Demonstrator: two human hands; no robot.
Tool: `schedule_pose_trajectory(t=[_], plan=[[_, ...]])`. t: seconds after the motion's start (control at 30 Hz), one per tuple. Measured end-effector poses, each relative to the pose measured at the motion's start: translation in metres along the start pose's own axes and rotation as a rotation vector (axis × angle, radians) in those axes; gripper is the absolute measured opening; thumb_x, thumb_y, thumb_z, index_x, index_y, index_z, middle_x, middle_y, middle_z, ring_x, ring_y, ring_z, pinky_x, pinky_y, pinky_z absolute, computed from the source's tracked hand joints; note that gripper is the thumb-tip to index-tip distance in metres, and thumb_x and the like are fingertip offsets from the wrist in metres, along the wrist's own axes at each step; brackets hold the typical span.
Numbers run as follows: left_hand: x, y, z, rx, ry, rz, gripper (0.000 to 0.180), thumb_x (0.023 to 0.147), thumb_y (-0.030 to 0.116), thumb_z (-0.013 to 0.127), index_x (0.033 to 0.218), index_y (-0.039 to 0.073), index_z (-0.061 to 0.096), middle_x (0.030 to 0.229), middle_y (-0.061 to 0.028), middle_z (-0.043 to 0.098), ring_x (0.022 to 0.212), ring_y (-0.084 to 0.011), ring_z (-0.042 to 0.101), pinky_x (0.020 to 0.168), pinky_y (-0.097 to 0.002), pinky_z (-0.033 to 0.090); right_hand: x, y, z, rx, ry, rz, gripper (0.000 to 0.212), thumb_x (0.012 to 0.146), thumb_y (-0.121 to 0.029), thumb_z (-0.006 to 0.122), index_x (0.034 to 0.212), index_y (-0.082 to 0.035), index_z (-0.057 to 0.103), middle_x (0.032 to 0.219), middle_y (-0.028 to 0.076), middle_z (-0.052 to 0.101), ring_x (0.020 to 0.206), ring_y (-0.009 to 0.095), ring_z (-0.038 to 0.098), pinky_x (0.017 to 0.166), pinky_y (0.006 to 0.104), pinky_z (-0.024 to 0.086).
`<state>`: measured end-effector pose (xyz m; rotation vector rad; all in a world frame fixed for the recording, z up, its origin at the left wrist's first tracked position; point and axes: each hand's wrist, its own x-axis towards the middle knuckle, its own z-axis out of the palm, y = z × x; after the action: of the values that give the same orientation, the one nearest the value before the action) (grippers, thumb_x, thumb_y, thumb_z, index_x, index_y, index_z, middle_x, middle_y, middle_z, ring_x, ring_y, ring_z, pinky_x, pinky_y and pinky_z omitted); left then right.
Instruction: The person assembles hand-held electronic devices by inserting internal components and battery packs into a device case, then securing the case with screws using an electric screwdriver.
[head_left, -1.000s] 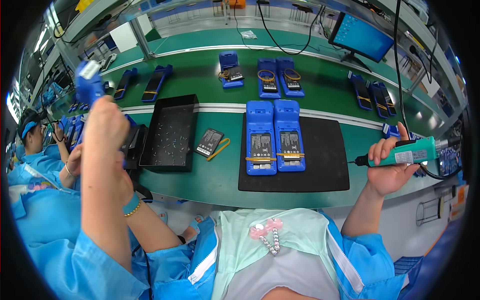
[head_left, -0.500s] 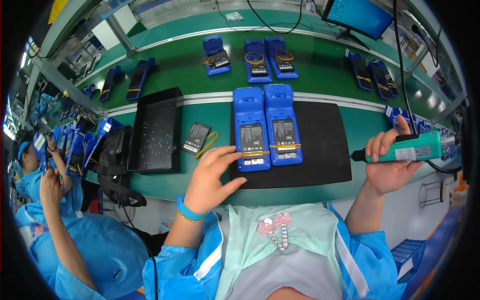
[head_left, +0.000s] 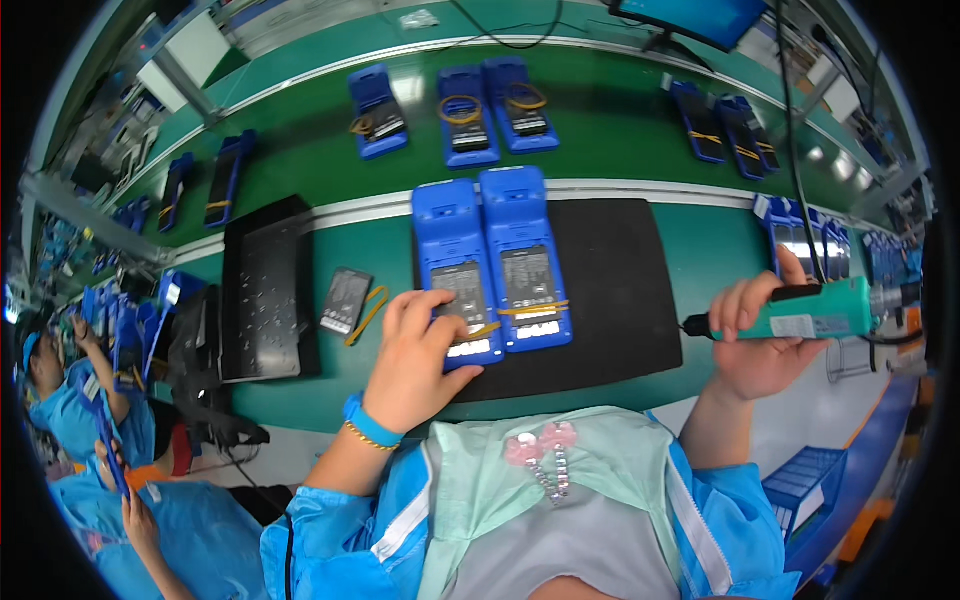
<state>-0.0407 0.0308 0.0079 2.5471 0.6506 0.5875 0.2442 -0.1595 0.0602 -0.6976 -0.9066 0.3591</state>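
Two blue handheld terminals, the left one (head_left: pixel 449 232) and the right one (head_left: pixel 519 215), lie face down side by side, each with a black battery in its back and a yellow rubber band across its lower part. My left hand (head_left: pixel 412 345) is closed over the left terminal's lower left edge, fingers curled on the battery by the band, thumb at the near corner. The band slants beside my index finger; whether I pinch it is unclear. In my right hand (head_left: pixel 765 335) is a teal electric screwdriver (head_left: pixel 815 312), its black tip pointing left, apart from the terminals.
Beneath the terminals is a black mat (head_left: pixel 615 290). To the left lie a loose battery (head_left: pixel 347 300), a rubber band (head_left: pixel 374 318) and a black tray (head_left: pixel 268 290) with small screws. More banded terminals (head_left: pixel 466 120) stand behind the rail. A co-worker (head_left: pixel 160 530) is at left.
My left hand has come down onto the left terminal, its fingers curling in, and the band there now slants. The whole view has shifted; my right hand still holds the screwdriver.
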Motion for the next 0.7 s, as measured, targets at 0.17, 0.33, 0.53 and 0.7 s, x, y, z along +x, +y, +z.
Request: schedule_pose_trajectory(t=[0.17, 0.33, 0.53, 0.7], plan=[[-0.003, 0.009, -0.01, 0.092, -0.073, -0.085, 0.068, 0.052, 0.008, 0.093, 0.111, 0.006, 0.06, 0.139, -0.0214, 0.047, 0.126, -0.0447, 0.047, 0.104, -0.0485, 0.042, 0.013, 0.005, -0.004, -0.048, -0.056, 0.017, 0.084, 0.103, -0.065, 0.026, 0.144, 0.007, 0.038, 0.076, 0.008, 0.057, 0.062, 0.014, 0.052, 0.054, 0.0286, 0.045], [0.049, 0.064, -0.005, -0.514, 0.066, 0.126, 0.1, 0.072, 0.038, 0.089, 0.15, 0.003, 0.037, 0.15, -0.0182, 0.039, 0.137, -0.034, 0.043, 0.111, -0.045, 0.039, 0.026, 0.001, 0.036, -0.381, -0.249, 0.366, 0.061, 0.104, -0.041, 0.051, 0.14, 0.005, 0.038, 0.081, 0.01, 0.063, 0.069, 0.015, 0.061, 0.063, 0.0296, 0.05], [0.096, 0.107, 0.017, -1.374, -0.024, 0.033, 0.079, 0.098, 0.047, 0.061, 0.153, 0.0, 0.028, 0.151, -0.0188, 0.043, 0.141, -0.0308, 0.042, 0.114, -0.043, 0.038, 0.03, 0.006, 0.076, -0.972, -0.541, 0.174, 0.081, 0.086, -0.018, 0.07, 0.148, 0.008, 0.024, 0.127, 0.033, 0.053, 0.107, 0.048, 0.06, 0.09, 0.0497, 0.051], [0.088, 0.1, 0.011, -1.545, 0.069, 0.126, 0.059, 0.106, 0.035, 0.048, 0.151, 0.002, 0.03, 0.151, -0.0206, 0.043, 0.139, -0.0425, 0.043, 0.107, -0.0554, 0.048, 0.036, -0.022, 0.04, -0.794, -0.583, 0.228, 0.088, 0.085, -0.019, 0.073, 0.153, 0.006, 0.023, 0.139, 0.032, 0.049, 0.121, 0.04, 0.058, 0.103, 0.0465, 0.047]])
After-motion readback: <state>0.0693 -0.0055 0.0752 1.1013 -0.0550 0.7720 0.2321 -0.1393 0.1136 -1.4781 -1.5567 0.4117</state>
